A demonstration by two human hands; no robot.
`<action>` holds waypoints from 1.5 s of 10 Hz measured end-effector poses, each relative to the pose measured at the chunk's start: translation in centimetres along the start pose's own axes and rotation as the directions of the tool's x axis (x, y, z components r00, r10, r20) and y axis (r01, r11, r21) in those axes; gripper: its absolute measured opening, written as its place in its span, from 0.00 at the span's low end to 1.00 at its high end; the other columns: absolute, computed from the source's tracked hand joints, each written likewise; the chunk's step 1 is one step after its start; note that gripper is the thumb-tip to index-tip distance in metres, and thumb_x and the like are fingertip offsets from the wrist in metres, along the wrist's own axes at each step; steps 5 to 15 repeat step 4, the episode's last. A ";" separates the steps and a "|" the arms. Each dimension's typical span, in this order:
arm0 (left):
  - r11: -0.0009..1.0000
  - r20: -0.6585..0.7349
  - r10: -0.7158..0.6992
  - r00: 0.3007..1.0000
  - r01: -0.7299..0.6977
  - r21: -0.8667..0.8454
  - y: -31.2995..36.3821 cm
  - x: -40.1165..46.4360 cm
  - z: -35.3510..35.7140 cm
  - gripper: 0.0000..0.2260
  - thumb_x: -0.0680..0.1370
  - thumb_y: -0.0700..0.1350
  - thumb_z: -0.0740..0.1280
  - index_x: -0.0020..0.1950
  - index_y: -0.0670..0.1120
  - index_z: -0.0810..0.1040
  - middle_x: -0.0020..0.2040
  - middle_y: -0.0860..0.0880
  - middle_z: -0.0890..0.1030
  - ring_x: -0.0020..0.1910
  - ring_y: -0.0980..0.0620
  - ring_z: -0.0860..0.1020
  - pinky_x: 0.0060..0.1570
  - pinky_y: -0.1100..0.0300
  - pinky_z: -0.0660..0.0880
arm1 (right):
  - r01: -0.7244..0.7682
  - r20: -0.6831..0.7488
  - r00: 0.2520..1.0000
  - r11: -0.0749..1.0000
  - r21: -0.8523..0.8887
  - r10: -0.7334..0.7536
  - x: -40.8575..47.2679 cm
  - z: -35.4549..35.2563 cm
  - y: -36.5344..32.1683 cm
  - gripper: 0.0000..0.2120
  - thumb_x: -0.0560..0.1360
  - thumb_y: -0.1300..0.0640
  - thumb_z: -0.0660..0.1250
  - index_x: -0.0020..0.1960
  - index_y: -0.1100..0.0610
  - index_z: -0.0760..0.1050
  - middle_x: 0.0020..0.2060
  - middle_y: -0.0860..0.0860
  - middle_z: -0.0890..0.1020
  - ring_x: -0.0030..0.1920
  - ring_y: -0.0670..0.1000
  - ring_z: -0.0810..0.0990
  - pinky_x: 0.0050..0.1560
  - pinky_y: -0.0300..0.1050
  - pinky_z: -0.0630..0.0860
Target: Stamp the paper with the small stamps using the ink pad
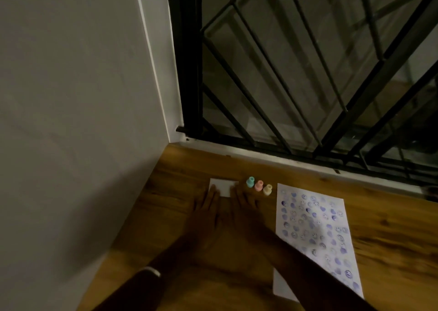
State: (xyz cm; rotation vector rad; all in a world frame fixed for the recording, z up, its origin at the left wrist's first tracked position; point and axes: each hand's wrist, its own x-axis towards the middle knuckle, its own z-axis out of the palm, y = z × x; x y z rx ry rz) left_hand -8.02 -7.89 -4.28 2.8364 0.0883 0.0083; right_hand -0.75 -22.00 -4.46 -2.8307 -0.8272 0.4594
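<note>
Three small stamps stand upright in a short row on the wooden floor [237, 166]: a teal stamp [250, 182], a pink stamp [258, 186] and a yellow stamp [267, 189], the row running from about ten o'clock to four o'clock across the view. Their long axes point straight up, handles on top, printing faces down.

Both hands lie side by side just below them. The left hand [205, 207] rests with its fingers stretched out flat, its tips on the near edge of a white square [224, 187] that I take to be the ink pad, closed or face-down; no inked surface shows. The right hand [241, 204] is also spread and holds nothing, its fingertips lying at the white square's right corner, just beside the teal stamp.

From the right hand the stamps lie at about one o'clock, the teal one nearest, so this hand looks the better placed to pick one up. The left hand is farther off, with the white square between.

The paper [315, 230] lies at three o'clock from the hands, its long axis running from twelve to five o'clock, already thick with blue prints; only its near left corner looks bare.
</note>
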 end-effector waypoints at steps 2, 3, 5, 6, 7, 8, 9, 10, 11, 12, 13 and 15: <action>0.999 0.044 -0.039 0.998 0.038 0.035 -0.5 2.0 1.8 0.31 0.79 0.59 0.49 0.76 0.48 0.41 0.79 0.46 0.43 0.78 0.43 0.41 0.75 0.43 0.37 | -0.028 -0.070 0.997 0.995 -0.100 0.021 1.8 0.6 0.2 0.40 0.77 0.36 0.53 0.78 0.55 0.40 0.79 0.56 0.42 0.78 0.61 0.42 0.74 0.66 0.51; 1.000 -0.032 -0.029 0.999 0.029 0.007 -0.6 2.0 2.0 0.31 0.79 0.58 0.51 0.77 0.47 0.45 0.79 0.46 0.45 0.78 0.43 0.43 0.74 0.45 0.37 | -0.015 -0.087 0.996 0.997 -0.077 0.008 1.8 0.5 0.4 0.41 0.76 0.35 0.54 0.78 0.54 0.40 0.79 0.55 0.43 0.78 0.61 0.43 0.73 0.66 0.53; 0.998 -0.072 -0.047 0.996 0.044 -0.043 -0.8 1.7 1.8 0.32 0.79 0.57 0.55 0.78 0.47 0.46 0.79 0.46 0.46 0.78 0.44 0.46 0.76 0.44 0.43 | 0.006 -0.116 0.993 0.997 -0.073 -0.015 1.1 0.0 0.4 0.40 0.77 0.35 0.53 0.77 0.52 0.37 0.79 0.55 0.42 0.78 0.61 0.42 0.74 0.65 0.51; 0.998 -0.072 -0.047 0.996 0.044 -0.043 -0.8 1.7 1.8 0.32 0.79 0.57 0.55 0.78 0.47 0.46 0.79 0.46 0.46 0.78 0.44 0.46 0.76 0.44 0.43 | 0.006 -0.116 0.993 0.997 -0.073 -0.015 1.1 0.0 0.4 0.40 0.77 0.35 0.53 0.77 0.52 0.37 0.79 0.55 0.42 0.78 0.61 0.42 0.74 0.65 0.51; 0.998 -0.072 -0.047 0.996 0.044 -0.043 -0.8 1.7 1.8 0.32 0.79 0.57 0.55 0.78 0.47 0.46 0.79 0.46 0.46 0.78 0.44 0.46 0.76 0.44 0.43 | 0.006 -0.116 0.993 0.997 -0.073 -0.015 1.1 0.0 0.4 0.40 0.77 0.35 0.53 0.77 0.52 0.37 0.79 0.55 0.42 0.78 0.61 0.42 0.74 0.65 0.51; 0.998 -0.072 -0.047 0.996 0.044 -0.043 -0.8 1.7 1.8 0.32 0.79 0.57 0.55 0.78 0.47 0.46 0.79 0.46 0.46 0.78 0.44 0.46 0.76 0.44 0.43 | 0.006 -0.116 0.993 0.997 -0.073 -0.015 1.1 0.0 0.4 0.40 0.77 0.35 0.53 0.77 0.52 0.37 0.79 0.55 0.42 0.78 0.61 0.42 0.74 0.65 0.51; 0.998 -0.072 -0.047 0.996 0.044 -0.043 -0.8 1.7 1.8 0.32 0.79 0.57 0.55 0.78 0.47 0.46 0.79 0.46 0.46 0.78 0.44 0.46 0.76 0.44 0.43 | 0.006 -0.116 0.993 0.997 -0.073 -0.015 1.1 0.0 0.4 0.40 0.77 0.35 0.53 0.77 0.52 0.37 0.79 0.55 0.42 0.78 0.61 0.42 0.74 0.65 0.51; 0.998 -0.072 -0.047 0.996 0.044 -0.043 -0.8 1.7 1.8 0.32 0.79 0.57 0.55 0.78 0.47 0.46 0.79 0.46 0.46 0.78 0.44 0.46 0.76 0.44 0.43 | 0.006 -0.116 0.993 0.997 -0.073 -0.015 1.1 0.0 0.4 0.40 0.77 0.35 0.53 0.77 0.52 0.37 0.79 0.55 0.42 0.78 0.61 0.42 0.74 0.65 0.51; 0.998 -0.072 -0.047 0.996 0.044 -0.043 -0.8 1.7 1.8 0.32 0.79 0.57 0.55 0.78 0.47 0.46 0.79 0.46 0.46 0.78 0.44 0.46 0.76 0.44 0.43 | 0.006 -0.116 0.993 0.997 -0.073 -0.015 1.1 0.0 0.4 0.40 0.77 0.35 0.53 0.77 0.52 0.37 0.79 0.55 0.42 0.78 0.61 0.42 0.74 0.65 0.51; 0.998 -0.072 -0.047 0.996 0.044 -0.043 -0.8 1.7 1.8 0.32 0.79 0.57 0.55 0.78 0.47 0.46 0.79 0.46 0.46 0.78 0.44 0.46 0.76 0.44 0.43 | 0.006 -0.116 0.993 0.997 -0.073 -0.015 1.1 0.0 0.4 0.40 0.77 0.35 0.53 0.77 0.52 0.37 0.79 0.55 0.42 0.78 0.61 0.42 0.74 0.65 0.51; 0.998 -0.072 -0.047 0.996 0.044 -0.043 -0.8 1.7 1.8 0.32 0.79 0.57 0.55 0.78 0.47 0.46 0.79 0.46 0.46 0.78 0.44 0.46 0.76 0.44 0.43 | 0.006 -0.116 0.993 0.997 -0.073 -0.015 1.1 0.0 0.4 0.40 0.77 0.35 0.53 0.77 0.52 0.37 0.79 0.55 0.42 0.78 0.61 0.42 0.74 0.65 0.51; 0.998 -0.072 -0.047 0.996 0.044 -0.043 -0.8 1.7 1.8 0.32 0.79 0.57 0.55 0.78 0.47 0.46 0.79 0.46 0.46 0.78 0.44 0.46 0.76 0.44 0.43 | 0.006 -0.116 0.993 0.997 -0.073 -0.015 1.1 0.0 0.4 0.40 0.77 0.35 0.53 0.77 0.52 0.37 0.79 0.55 0.42 0.78 0.61 0.42 0.74 0.65 0.51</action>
